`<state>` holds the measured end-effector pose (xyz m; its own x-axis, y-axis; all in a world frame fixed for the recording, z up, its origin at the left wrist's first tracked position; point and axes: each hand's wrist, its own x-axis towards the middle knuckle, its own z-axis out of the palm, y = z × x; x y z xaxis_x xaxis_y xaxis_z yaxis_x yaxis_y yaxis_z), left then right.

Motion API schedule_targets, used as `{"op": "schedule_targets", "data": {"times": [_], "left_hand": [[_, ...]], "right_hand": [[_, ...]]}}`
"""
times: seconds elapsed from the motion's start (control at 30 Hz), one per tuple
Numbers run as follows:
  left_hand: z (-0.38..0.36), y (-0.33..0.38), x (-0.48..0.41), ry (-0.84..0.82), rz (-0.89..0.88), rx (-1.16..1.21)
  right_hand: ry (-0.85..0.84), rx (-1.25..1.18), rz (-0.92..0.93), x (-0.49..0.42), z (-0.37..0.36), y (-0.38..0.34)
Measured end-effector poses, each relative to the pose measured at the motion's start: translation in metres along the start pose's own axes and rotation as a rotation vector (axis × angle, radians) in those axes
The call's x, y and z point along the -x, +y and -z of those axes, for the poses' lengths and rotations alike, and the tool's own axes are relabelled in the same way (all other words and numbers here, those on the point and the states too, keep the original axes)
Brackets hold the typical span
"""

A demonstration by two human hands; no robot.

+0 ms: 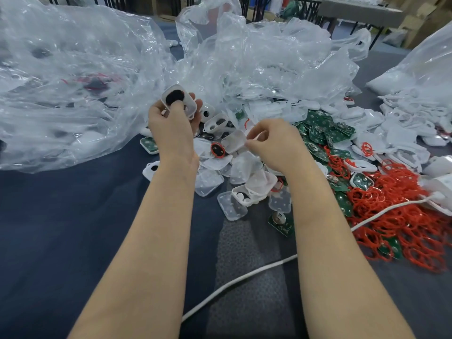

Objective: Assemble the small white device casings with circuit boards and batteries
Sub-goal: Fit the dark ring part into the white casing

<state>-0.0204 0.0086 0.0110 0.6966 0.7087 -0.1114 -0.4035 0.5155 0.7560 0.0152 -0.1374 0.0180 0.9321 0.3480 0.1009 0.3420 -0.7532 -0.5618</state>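
left hand (171, 126) grips white casing (179, 104), thumb on its black pad | right hand (274, 143) pinches clear cover (233, 141) by its edge | green boards (318, 128) just right of right hand

Both bare forearms reach forward, the right crossing over the white cable (244, 277), the left beside it. Beyond the cable, the raised left hand (171, 123) grips a white casing (179, 101). The lower right hand (276, 143) pinches a translucent cover (234, 141) by its edge.
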Motion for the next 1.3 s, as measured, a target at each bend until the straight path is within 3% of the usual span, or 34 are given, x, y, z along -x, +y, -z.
{"op": "schedule_targets", "data": {"times": [0.13,0.37,0.67,0.73,0.83,1.0,1.07,1.3], "left_hand": [[-0.001,-0.002,-0.001,-0.005,0.071,-0.057],[-0.001,-0.009,-0.001,-0.069,0.13,-0.166],[-0.002,-0.012,0.0,-0.064,0.119,-0.175],[-0.001,-0.013,0.0,-0.066,0.111,-0.195],[-0.001,-0.017,-0.001,-0.088,0.11,-0.264],[-0.004,-0.028,0.003,-0.264,0.043,-0.564],[-0.004,-0.031,0.007,-0.311,0.014,-0.61],[-0.007,-0.035,0.011,-0.334,-0.004,-0.634]], "right_hand": [[0.129,0.005,0.1,-0.003,-0.012,-0.009],[0.051,0.375,0.16,-0.017,-0.047,-0.016],[0.111,0.418,0.182,-0.014,-0.056,-0.018],[0.142,0.296,0.161,-0.012,-0.054,-0.018],[0.218,-0.151,0.112,-0.008,-0.041,-0.012],[0.138,-0.847,-0.031,-0.005,-0.014,0.004],[0.118,-0.913,-0.049,-0.003,-0.012,0.009],[0.155,-0.737,0.008,-0.001,-0.013,0.016]]}}
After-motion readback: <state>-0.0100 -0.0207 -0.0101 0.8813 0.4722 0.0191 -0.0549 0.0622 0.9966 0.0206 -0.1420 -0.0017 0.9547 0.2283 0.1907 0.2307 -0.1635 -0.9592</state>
